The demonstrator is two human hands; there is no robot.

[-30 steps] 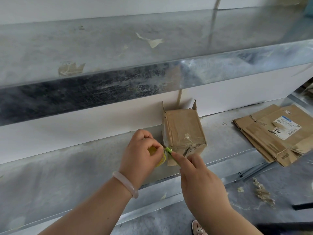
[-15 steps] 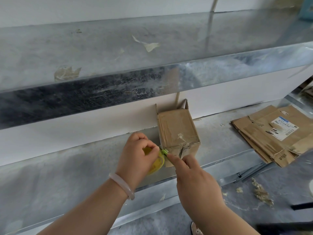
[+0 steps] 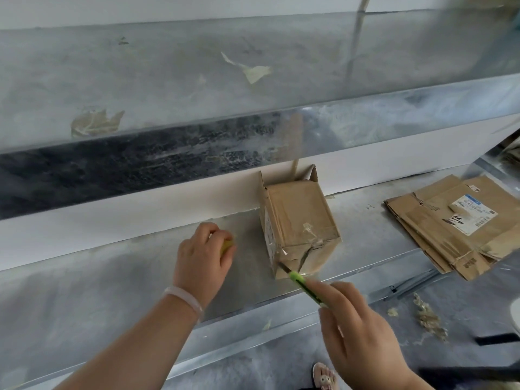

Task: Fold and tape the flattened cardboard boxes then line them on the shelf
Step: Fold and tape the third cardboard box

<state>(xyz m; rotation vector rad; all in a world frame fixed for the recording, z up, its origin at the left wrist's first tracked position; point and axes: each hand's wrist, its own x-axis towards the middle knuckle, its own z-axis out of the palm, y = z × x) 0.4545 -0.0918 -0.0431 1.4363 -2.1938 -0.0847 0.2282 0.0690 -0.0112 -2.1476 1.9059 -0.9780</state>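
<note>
Trimming looked to be the step in hand: the blade of the green utility knife (image 3: 305, 284) met the taped near face of the small cardboard box (image 3: 298, 220) by its lower left corner. Done well, it called for a shallow angle and a light draw, so that the blade parted only the clear tape and neither scored the cardboard nor reopened the flap seam. The loose tail would then want pressing flat. No strand between roll and box could be made out, so I could not tell whether the tape was already parted.

Left of centre, the left hand (image 3: 201, 260) rested on the lower metal shelf (image 3: 112, 277), its fingers curled round a yellow tape roll (image 3: 227, 244) that was mostly hidden under the palm. A pale bangle (image 3: 183, 298) sat on that wrist. Hand and roll lay well apart from the box.

The box stood at the centre of the frame on the same shelf, near the white back wall (image 3: 140, 220), with its far flaps raised.

Lower right of centre, the right hand (image 3: 357, 330) gripped the knife's handle, fingers closed narrowly round it, the blade pointing up and left to the box.

At the right edge, a stack of flattened cardboard boxes (image 3: 439, 243) lay on the shelf, untouched, the top one bearing a shipping label (image 3: 472, 213).
</note>
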